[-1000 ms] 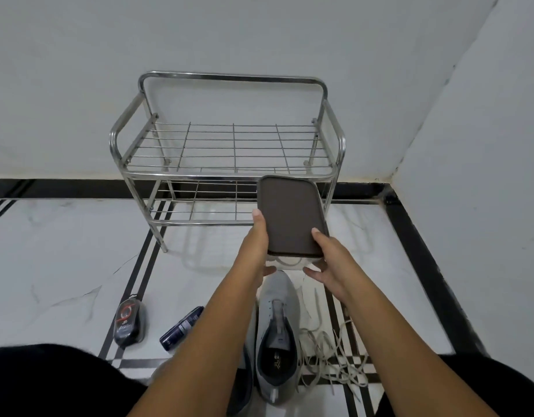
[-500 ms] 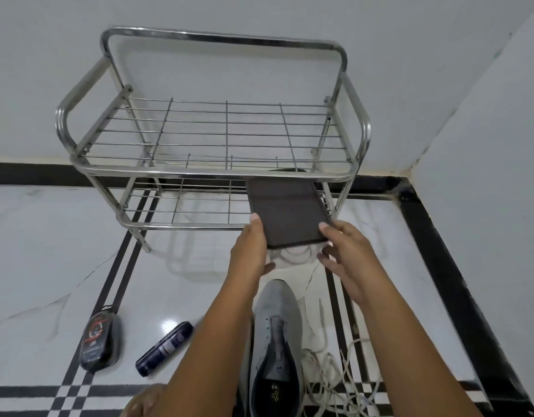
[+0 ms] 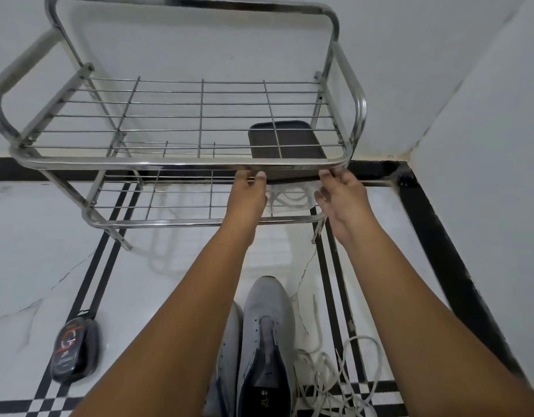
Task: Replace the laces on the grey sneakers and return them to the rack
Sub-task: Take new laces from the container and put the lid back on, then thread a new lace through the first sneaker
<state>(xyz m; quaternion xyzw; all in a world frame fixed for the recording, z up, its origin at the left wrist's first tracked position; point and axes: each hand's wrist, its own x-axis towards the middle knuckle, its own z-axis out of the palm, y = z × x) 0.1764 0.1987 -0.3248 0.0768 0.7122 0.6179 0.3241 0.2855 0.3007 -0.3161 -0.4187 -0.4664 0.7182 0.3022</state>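
A clear box with a brown lid (image 3: 290,136) lies on the right end of the steel rack's (image 3: 181,164) lower shelf, seen through the upper grid. White laces (image 3: 290,200) show through its near wall. My left hand (image 3: 247,191) grips the box's near left corner and my right hand (image 3: 341,197) grips its near right corner. A grey sneaker (image 3: 265,326) without laces stands on the floor between my forearms. Its pair (image 3: 226,341) is half hidden behind my left arm. Loose white laces (image 3: 335,374) lie in a heap to the right of the sneakers.
A black shoe-polish sponge case (image 3: 74,353) lies on the floor at the lower left. The rack stands against the back wall, near the right-hand wall (image 3: 485,145). Its upper shelf (image 3: 199,109) holds nothing.
Both hands have pushed the brown-lidded box forward, under the top shelf and onto the lower shelf. The view has moved closer to the rack.
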